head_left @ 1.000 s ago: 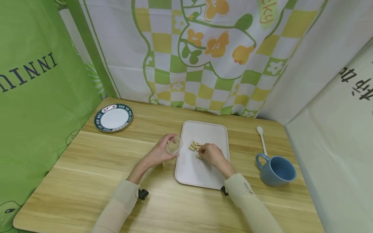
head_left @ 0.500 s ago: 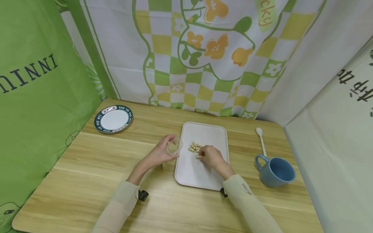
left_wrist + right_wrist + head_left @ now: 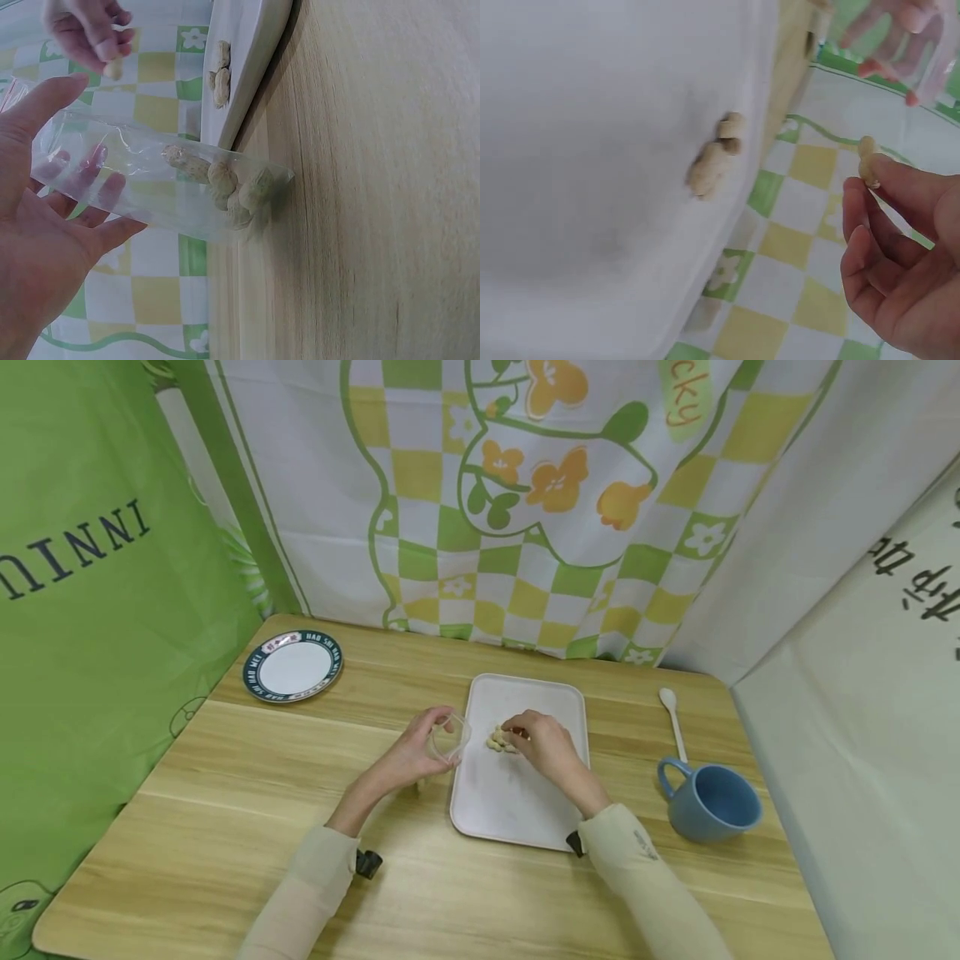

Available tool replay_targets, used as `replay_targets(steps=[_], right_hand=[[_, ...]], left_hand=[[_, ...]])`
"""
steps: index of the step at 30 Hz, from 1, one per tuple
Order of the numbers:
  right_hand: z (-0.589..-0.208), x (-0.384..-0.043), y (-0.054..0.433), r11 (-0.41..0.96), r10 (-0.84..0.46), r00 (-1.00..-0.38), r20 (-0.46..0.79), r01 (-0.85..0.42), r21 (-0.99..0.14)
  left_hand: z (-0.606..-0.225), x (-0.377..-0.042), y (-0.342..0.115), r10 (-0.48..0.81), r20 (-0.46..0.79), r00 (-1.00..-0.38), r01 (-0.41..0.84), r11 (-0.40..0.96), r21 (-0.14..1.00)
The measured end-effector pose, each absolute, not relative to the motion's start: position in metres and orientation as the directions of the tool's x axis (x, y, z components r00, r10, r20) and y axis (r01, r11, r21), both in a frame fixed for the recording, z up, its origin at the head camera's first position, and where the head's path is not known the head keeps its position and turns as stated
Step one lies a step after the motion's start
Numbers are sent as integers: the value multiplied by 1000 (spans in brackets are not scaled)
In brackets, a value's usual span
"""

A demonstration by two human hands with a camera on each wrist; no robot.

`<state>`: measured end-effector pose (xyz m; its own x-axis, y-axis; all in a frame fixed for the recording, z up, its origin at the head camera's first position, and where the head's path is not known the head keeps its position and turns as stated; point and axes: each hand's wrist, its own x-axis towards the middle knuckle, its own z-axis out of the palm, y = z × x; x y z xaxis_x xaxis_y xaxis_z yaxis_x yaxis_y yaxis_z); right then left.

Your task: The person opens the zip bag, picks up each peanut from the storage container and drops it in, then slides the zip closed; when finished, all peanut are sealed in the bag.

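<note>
over the white tray (image 3: 517, 802), the right hand (image 3: 551, 750) pinches one peanut (image 3: 868, 161) between thumb and fingertips, the gap closed down to the nut's own thickness. half a second ago those fingertips were nearer the person, at a peanut lying apart from the pile (image 3: 497, 741); that one is gone from its spot, and the hand now sits farther up the tray, over the pile. the left hand (image 3: 420, 747) has hardly shifted: just beside the tray's left edge, its thumb and spread fingers curve round the mouth of a clear bag (image 3: 146, 191), which gapes between them.

in the right wrist view the pinched peanut stands nearly upright, leaning a little, one end clear above the thumb tip and the other down by the fingertips. in the left wrist view the bag's long axis slants from the hand down to the right, its closed end pointing to the wooden table (image 3: 247, 827), with several nuts (image 3: 222, 180) bunched there; whether that end touches the wood i cannot tell. the plate (image 3: 292, 664), spoon (image 3: 673, 722) and blue mug (image 3: 712, 802) stay put.
</note>
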<state>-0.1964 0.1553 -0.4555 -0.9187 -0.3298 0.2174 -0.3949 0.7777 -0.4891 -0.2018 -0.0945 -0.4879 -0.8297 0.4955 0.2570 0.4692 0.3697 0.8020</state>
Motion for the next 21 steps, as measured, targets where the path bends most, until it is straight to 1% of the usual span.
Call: replay_targets(steps=[6,10,17,21], right_hand=[[-441,-195,150,709,-347,-854,387,-509,-487],[-431,-194,145,673,-364,-809,461,-571,-470],[-418,-193,132,613,-388,-774,500,-622,-487],[-416,-197,121,554,-453,-736,502,-674,-489]], left_hand=[[-487,-201,-95,487,246,-838,453,371,810],[-487,-201,-94,483,239,-843,442,367,819],[-488,-202,-94,493,214,-843,428,375,823],[-487,-203,-94,508,197,-838,420,371,828]])
